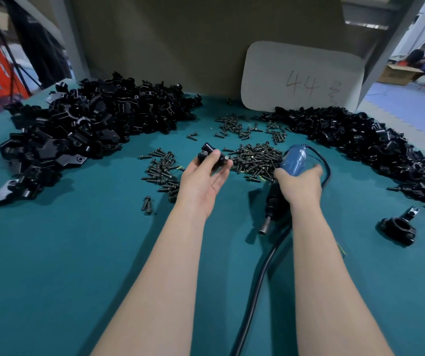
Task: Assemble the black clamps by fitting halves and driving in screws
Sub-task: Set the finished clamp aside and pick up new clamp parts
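The fingers [225, 165] and thumb of the left hand [203, 176] are pinching a small black clamp [210, 155], holding it up off the worktop [52, 253] just in front of the middle heap of screws [255, 160]. It's glossy black plastic, with a stubby round barrel poking out the top and what looks like a screw head showing at the right end. The right hand [300, 185] is wrapping tight round a blue electric screwdriver [293, 160], with its dark nose pointing down and back toward the person and its cable [257, 278] trailing off along the forearm. Further out, a big pile of clamp halves [77, 129] is sitting on the left and another pile [360, 140] on the right. One finished-looking clamp [399, 227] is lying alone near the right edge. A card [301, 75] marked 44 is leaning at the back.
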